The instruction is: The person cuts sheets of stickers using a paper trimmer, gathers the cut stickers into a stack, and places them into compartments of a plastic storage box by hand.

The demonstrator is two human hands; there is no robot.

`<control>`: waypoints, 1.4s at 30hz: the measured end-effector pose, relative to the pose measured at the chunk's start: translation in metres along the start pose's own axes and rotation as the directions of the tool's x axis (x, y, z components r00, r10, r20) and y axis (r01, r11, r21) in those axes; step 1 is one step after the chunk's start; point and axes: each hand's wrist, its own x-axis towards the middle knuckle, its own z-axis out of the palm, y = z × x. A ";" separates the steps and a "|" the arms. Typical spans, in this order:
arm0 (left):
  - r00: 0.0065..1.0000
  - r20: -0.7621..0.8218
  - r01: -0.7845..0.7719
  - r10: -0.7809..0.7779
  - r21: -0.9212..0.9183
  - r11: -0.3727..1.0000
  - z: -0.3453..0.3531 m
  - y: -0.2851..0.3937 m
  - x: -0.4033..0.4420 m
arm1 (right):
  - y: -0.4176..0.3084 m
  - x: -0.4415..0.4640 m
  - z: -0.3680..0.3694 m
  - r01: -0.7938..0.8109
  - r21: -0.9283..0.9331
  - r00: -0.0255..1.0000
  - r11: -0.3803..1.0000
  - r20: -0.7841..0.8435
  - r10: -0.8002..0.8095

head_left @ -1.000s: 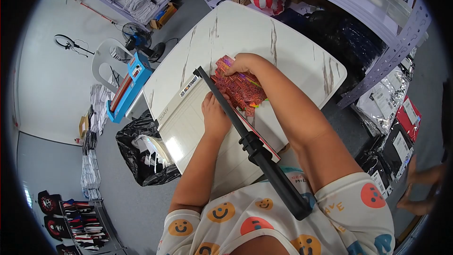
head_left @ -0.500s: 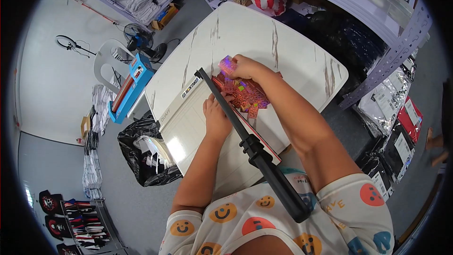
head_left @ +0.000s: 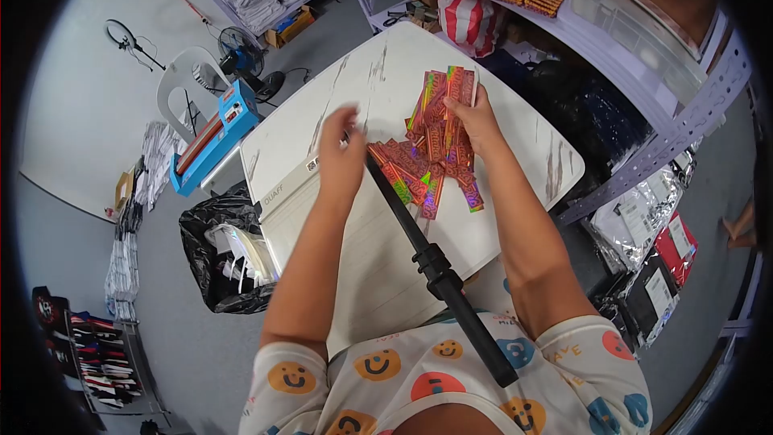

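My right hand (head_left: 478, 122) is closed on a bunch of shiny red-and-orange holographic printed strips (head_left: 456, 84), thumb on top, with a white edge showing beside the fingers. More of these strips (head_left: 432, 193) lie overlapping in a loose pile below it, on the white marble-patterned table. My left hand (head_left: 338, 149) is raised over the far end of a black telescoping pole (head_left: 400, 203). Its fingers are curled but blurred, so whether they hold anything cannot be made out. Beneath the left arm lies a pale paper trimmer board (head_left: 278, 208) marked "QUAFF".
A blue-and-red machine (head_left: 216, 137) stands left of the table (head_left: 378, 84), near a black bin bag (head_left: 217, 274). Purple shelving (head_left: 628, 56) runs along the back right. Packed garments (head_left: 644, 234) are stacked at right, where a person's bare foot (head_left: 737, 229) shows.
My left hand has lifted off the trimmer and pile toward the pole's far end. My right hand has moved right, now with several strips fanned out. The camera view has shifted slightly.
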 end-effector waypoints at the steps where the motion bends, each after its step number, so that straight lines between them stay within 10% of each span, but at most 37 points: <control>1: 0.996 0.084 -0.004 0.007 -0.033 0.999 0.014 0.009 0.017 | 0.000 -0.001 0.001 0.014 0.018 1.000 1.000 -0.001 -0.014; 3: 0.934 0.301 0.190 -0.192 0.033 0.981 0.048 -0.001 0.039 | -0.001 -0.005 0.004 0.036 0.025 0.999 0.999 0.018 -0.037; 6: 0.539 0.642 0.604 -0.545 0.157 0.781 0.062 0.033 0.055 | 0.000 -0.008 0.008 0.035 0.096 0.999 0.995 0.036 -0.039; 12: 0.535 0.746 0.343 -0.397 0.238 0.909 0.096 -0.029 0.061 | 0.020 0.002 0.018 -0.047 -0.013 0.998 0.999 -0.042 0.046; 18: 0.397 0.731 0.685 -0.555 0.166 0.709 0.088 0.001 0.061 | 0.007 0.000 0.042 -0.159 0.160 0.986 0.974 -0.033 0.166; 24: 0.404 0.829 0.645 -0.386 0.041 0.763 0.089 -0.007 0.059 | 0.022 0.016 0.045 -0.268 0.108 0.960 0.957 -0.049 0.274; 27: 0.365 0.733 0.657 -0.574 0.233 0.716 0.076 0.023 0.059 | 0.004 0.011 0.054 -0.329 0.007 0.935 0.944 -0.139 0.327; 30: 0.459 0.838 0.552 -0.295 -0.008 0.834 0.114 -0.063 0.061 | -0.002 0.009 0.057 -0.374 0.063 0.917 0.925 -0.121 0.379; 32: 0.446 0.729 0.633 -0.519 0.153 0.759 0.087 -0.003 0.062 | -0.001 0.010 0.048 -0.438 0.248 0.897 0.864 0.054 0.440; 42: 0.507 0.771 0.757 -0.386 -0.183 0.628 0.079 -0.015 0.066 | 0.007 0.014 0.051 -0.091 0.157 0.995 0.983 -0.023 0.096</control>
